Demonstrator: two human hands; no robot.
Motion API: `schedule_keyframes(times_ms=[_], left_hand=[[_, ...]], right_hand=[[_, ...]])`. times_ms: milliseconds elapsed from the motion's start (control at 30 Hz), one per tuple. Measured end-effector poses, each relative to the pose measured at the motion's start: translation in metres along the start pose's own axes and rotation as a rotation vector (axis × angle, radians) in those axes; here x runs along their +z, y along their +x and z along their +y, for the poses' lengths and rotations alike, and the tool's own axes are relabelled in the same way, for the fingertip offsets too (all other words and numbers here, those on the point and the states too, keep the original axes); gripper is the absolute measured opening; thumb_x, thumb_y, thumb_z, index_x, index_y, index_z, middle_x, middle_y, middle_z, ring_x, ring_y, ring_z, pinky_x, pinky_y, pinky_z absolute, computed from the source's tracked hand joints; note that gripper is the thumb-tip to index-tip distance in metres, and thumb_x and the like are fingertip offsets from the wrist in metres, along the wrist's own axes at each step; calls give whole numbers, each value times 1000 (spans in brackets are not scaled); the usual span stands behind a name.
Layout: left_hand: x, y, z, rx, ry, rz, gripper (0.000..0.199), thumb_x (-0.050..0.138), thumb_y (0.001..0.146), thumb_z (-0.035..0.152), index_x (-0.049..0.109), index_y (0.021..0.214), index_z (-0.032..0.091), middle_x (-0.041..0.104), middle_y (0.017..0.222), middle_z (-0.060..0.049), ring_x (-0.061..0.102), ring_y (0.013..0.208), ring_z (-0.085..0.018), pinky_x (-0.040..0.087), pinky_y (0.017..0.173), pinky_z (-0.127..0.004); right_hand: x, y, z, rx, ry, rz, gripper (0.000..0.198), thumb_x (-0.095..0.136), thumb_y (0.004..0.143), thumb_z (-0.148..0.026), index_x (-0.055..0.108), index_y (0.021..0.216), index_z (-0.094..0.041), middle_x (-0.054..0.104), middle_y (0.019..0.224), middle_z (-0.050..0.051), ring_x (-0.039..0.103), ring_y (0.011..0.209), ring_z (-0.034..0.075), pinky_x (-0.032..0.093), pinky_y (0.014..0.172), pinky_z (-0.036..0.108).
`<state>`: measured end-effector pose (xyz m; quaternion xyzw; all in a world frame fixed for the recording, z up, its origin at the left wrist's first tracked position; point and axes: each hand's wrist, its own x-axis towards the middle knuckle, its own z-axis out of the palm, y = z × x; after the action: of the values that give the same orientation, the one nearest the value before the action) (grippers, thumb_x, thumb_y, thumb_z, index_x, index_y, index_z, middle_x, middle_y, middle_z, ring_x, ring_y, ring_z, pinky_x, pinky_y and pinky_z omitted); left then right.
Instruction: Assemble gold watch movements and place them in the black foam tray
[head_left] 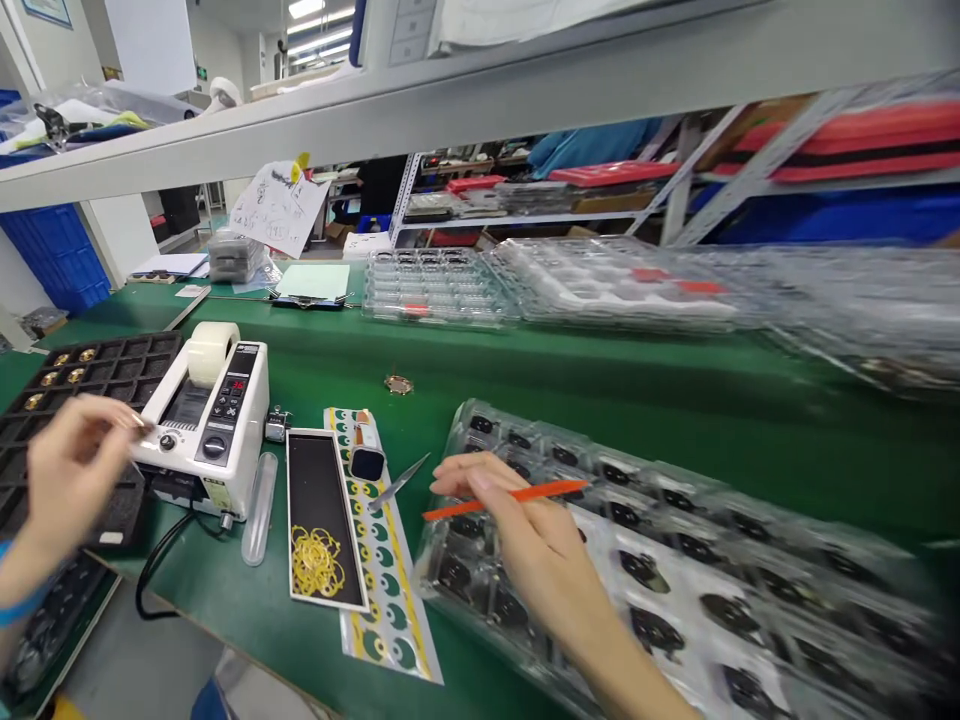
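Observation:
My left hand (79, 460) is blurred, its fingers pinched on something small and shiny that I cannot make out. It hovers over the black compartment tray (142, 365), beside the white tape dispenser (247, 410) with its roll of clear tape (212, 350). In my right hand (525, 530) an orange plastic stick (551, 490) lies gripped across the fingers. Below that hand is a clear blister tray (480, 420) with dark, roundish parts (652, 628) in its pockets. Just left of it, tweezers (401, 481) rest on a sheet of green and yellow stickers (382, 575).
A shallow black box (319, 480) holds yellow rings (316, 562). Near it lie a watch-like piece (367, 462), a clear tube (259, 510) and a small round metal part (398, 384). Stacked clear trays (615, 285) line the back under a shelf beam (420, 110).

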<state>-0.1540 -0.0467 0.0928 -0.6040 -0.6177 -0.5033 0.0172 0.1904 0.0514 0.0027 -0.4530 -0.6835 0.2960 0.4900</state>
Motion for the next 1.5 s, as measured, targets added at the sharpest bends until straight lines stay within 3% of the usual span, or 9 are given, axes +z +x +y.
schedule_keyframes(times_ms=[133,300,400,533,700,867,1200,1367,1500], left_hand=[[74,-51,64,-220,-568,-610,10,57,86,19,57,76,17,60,76,-1,59,66,-12,48,59,-23],[150,-44,50,-718,-874,-691,22,70,76,29,51,74,17,61,63,1,48,46,-6,34,41,-16],[171,-34,36,-843,-943,-674,27,74,69,27,49,73,17,58,61,4,52,45,-7,44,43,-18],[173,-36,35,-886,-1004,-604,24,71,71,23,49,80,18,57,66,5,65,64,-10,58,70,-25],[168,-47,42,-854,-1130,-637,34,68,79,28,60,111,18,70,84,-2,71,82,-16,58,77,-27],[166,-50,40,-799,-1149,-657,28,68,84,31,69,110,21,72,85,-2,73,89,-17,59,78,-24],[162,-43,42,-855,-1192,-697,17,67,84,26,69,99,19,77,84,-4,75,80,-17,59,70,-21],[167,-45,40,-941,-1129,-687,30,73,74,17,62,102,18,76,80,-3,75,79,-19,59,73,-27],[169,-48,41,-949,-1091,-672,38,76,73,21,60,107,17,74,85,-3,73,85,-19,57,81,-30]], right_hand=[[6,-9,1,0,145,108,53,41,93,-61,66,65,-23,63,70,4,59,69,20,46,61,29],[12,-19,1,-128,318,166,36,47,96,-48,72,85,-25,66,76,3,58,64,16,48,58,27],[16,-25,-4,-214,306,87,24,51,96,-34,69,83,-24,66,75,2,61,68,15,50,58,25],[23,-36,-9,-244,209,44,14,55,91,-18,66,84,-23,66,72,0,62,65,14,51,58,23],[30,-45,-12,-257,158,23,18,56,88,-8,67,89,-22,70,76,2,66,65,15,54,59,24],[29,-45,-10,-303,173,-21,26,55,87,-2,68,97,-22,72,82,3,69,73,15,57,65,24],[15,-44,9,-819,-246,-271,29,39,98,-5,65,109,-10,75,97,11,68,99,20,59,82,33],[14,-45,4,-818,-246,-217,22,49,94,-7,66,106,-13,76,91,10,70,88,20,60,71,34],[15,-44,-5,-608,-144,-74,25,57,87,-3,65,106,-18,74,81,7,69,74,18,60,62,30]])
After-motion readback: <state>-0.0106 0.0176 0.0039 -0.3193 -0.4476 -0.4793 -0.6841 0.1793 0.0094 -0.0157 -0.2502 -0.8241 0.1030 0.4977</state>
